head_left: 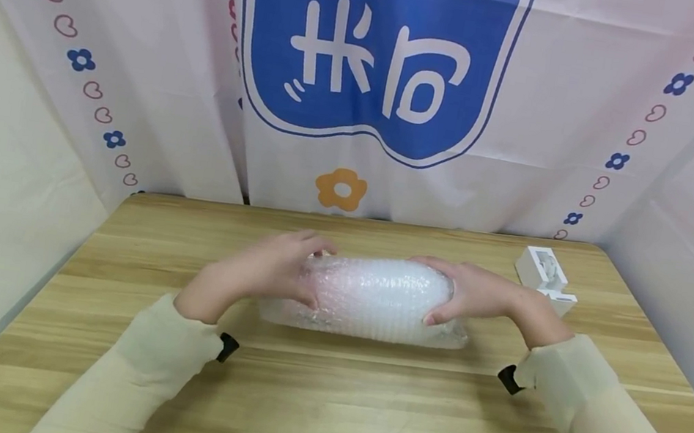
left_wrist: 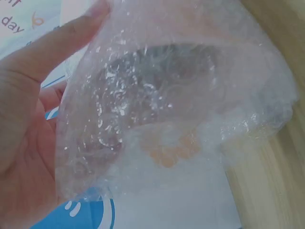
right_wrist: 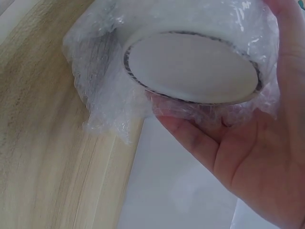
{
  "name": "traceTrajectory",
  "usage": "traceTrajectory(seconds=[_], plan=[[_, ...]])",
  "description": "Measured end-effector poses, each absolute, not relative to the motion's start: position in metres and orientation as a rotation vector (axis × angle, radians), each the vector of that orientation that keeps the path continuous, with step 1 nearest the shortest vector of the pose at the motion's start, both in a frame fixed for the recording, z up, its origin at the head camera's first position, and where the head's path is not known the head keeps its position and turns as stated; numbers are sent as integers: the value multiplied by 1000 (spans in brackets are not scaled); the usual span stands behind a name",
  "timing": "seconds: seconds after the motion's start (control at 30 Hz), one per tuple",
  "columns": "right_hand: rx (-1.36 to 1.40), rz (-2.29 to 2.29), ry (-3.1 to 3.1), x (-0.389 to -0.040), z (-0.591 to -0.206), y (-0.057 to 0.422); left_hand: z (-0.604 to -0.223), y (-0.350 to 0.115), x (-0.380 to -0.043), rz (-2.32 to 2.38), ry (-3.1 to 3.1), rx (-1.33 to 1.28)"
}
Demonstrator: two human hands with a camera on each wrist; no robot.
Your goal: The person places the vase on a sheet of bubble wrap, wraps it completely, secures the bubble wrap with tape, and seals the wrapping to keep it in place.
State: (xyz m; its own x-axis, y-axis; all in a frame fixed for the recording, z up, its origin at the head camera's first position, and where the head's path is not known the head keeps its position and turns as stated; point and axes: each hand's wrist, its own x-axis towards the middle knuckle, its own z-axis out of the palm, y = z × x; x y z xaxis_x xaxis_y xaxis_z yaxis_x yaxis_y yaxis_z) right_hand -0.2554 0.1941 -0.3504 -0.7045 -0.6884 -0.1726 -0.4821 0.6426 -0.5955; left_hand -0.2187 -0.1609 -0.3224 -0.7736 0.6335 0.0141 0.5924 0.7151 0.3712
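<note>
A bundle in clear bubble wrap (head_left: 378, 299) lies crosswise near the middle of the table, ribbed and whitish through the film. My left hand (head_left: 276, 266) grips its left end, thumb in front and fingers behind. At the opposite end, my right hand (head_left: 476, 292) holds it the same way. Through the loose wrap in the right wrist view, a round white end with a dark patterned rim (right_wrist: 193, 67) shows. In the left wrist view, the bubble wrap (left_wrist: 157, 90) flares loosely past my left hand (left_wrist: 28, 114), with a dark curved edge inside.
A small open white box (head_left: 542, 267) stands at the back right of the wooden table (head_left: 327, 406), with another white piece (head_left: 561, 301) beside it, partly behind my right wrist. A printed curtain (head_left: 288, 164) hangs along the back edge.
</note>
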Motion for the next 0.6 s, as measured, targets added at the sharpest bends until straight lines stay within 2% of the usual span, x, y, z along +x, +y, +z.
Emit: traceTrajectory(seconds=[0.2, 0.6], plan=[[-947, -769, 2470, -259, -353, 195, -326, -164, -219, 600, 2797, 1058], [-949, -829, 2449, -262, -357, 196, -347, -182, -237, 950, 2627, 880]])
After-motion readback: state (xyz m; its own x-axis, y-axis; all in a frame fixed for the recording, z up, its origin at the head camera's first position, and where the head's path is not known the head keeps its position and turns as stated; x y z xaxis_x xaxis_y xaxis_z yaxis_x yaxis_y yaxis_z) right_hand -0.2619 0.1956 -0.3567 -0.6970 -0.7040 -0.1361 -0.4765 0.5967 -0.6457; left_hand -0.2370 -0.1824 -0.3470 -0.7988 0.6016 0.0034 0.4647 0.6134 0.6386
